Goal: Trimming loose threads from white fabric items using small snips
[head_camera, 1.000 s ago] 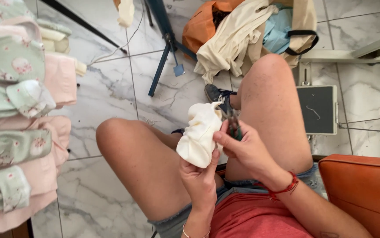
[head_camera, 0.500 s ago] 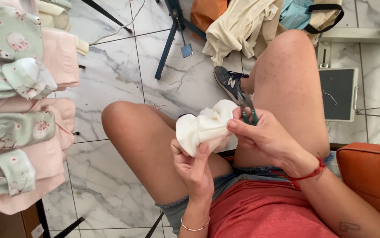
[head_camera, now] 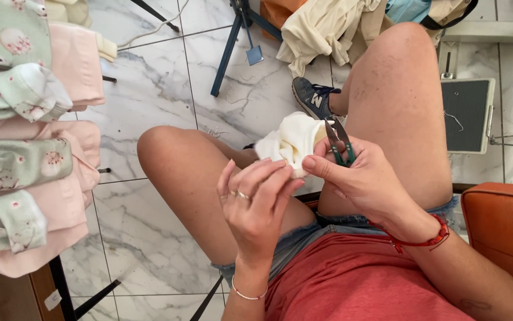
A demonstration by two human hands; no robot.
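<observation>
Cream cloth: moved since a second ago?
Yes. The cream cloth has shifted from over the left thigh toward the right knee, now nearly touching it.

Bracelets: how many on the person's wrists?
2. A thin light bracelet on the left wrist, below the left hand; a red cord bracelet on the right wrist, behind the right hand. None seem hidden.

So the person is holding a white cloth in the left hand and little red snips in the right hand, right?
Not quite. The head view shows the snips have green handles, not red; the red thing is a string bracelet on that wrist. The rest is right: the left hand holds the white cloth and the right hand holds the snips.
</observation>
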